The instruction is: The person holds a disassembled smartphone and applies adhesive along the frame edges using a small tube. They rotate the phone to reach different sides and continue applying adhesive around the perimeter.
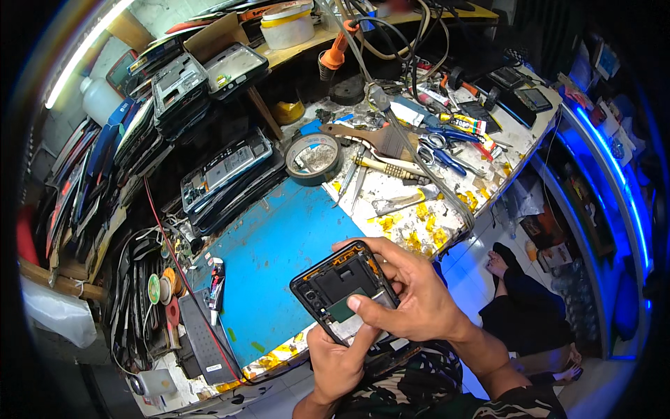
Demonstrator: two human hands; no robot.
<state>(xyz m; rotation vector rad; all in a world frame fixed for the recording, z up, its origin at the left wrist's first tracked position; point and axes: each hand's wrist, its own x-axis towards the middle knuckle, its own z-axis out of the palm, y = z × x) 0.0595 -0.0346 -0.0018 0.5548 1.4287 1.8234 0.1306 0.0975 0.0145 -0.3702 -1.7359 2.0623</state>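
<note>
An opened smartphone (330,281), its back off and its dark inner frame showing, is held between both hands over the bench's front edge. My left hand (336,365) grips its near lower edge, with the thumb along the side. Around the far right side wraps my right hand (417,290), its thumb pressing on the green and silver part in the phone's lower half. Orange strips line the upper end of the frame. The fingers beneath the phone are partly hidden.
A blue mat (279,230) covers the bench middle. Stacked phone frames (227,167) stand behind it, beside a tape roll (313,159). Rightward lie a brush (377,140), scissors (434,143) and a cable (412,150). A glue tube (217,285) lies left. Another person (523,300) sits at right.
</note>
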